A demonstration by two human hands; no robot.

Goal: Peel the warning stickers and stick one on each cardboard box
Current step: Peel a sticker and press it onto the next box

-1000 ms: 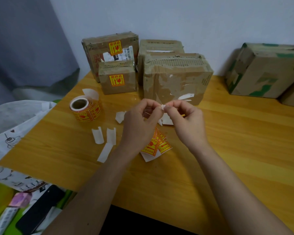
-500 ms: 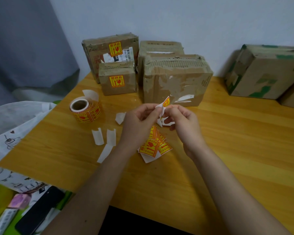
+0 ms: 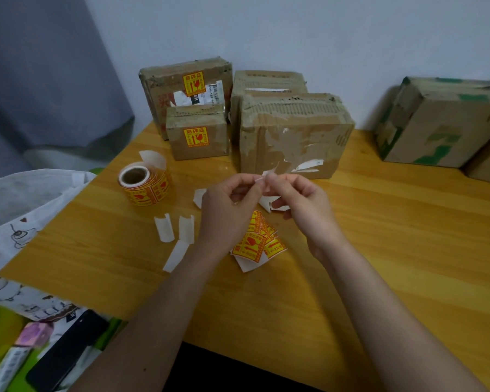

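Both hands are raised over the wooden table [image 3: 379, 264], meeting just in front of the large front box [image 3: 292, 137]. The left hand [image 3: 224, 210] and right hand [image 3: 303, 202] each pinch a small white scrap of sticker-and-backing [image 3: 263, 176] between thumb and forefinger, fingertips nearly touching — a grip that suits splitting the two layers at a corner. Only the white side shows; whether the layers have begun to part cannot be told. Remaining fingers of both hands are loosely curled. Beneath the hands lies a loose pile of cut stickers [image 3: 258, 244], yellow with red print, kept close so the next one is within reach. The sticker roll [image 3: 145, 185] sits on its side to the left, a free tail curling up. Spent backing strips [image 3: 176, 236] lie scattered left of the pile, pushed out of the working zone. Two boxes already carry a sticker: the small box [image 3: 197, 131] and the rear left box [image 3: 184, 89]. The large front box, the box behind it [image 3: 266, 80] and the green-marked box [image 3: 441, 123] at right show none — judged roughly mid-task, with the large front box nearest for the next sticker.
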